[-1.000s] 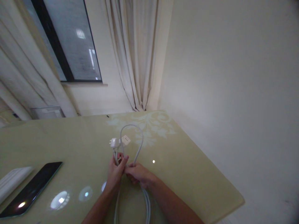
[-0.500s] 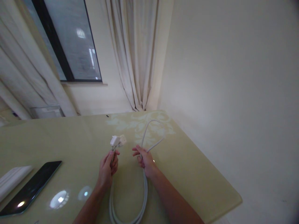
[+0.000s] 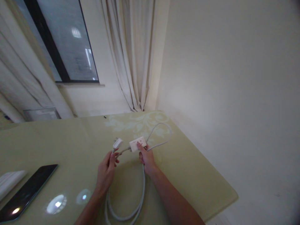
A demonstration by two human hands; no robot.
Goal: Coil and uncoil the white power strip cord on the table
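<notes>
Table [image 3: 187, 175] (glossy), black slab [image 3: 28, 191], white object [image 3: 10, 182]

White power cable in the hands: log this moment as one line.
left hand: holding white cable near white plug | right hand: holding white rectangular socket block | cable: loop extends beyond right hand

Both forearms [image 3: 172, 193] slant inward, pointing toward the far edge of the table [image 3: 192, 181]. The left hand [image 3: 106, 170] curls, fingers bent toward the thumb; the right hand [image 3: 147, 158], nearer the right edge, grips with its thumb on top.
</notes>
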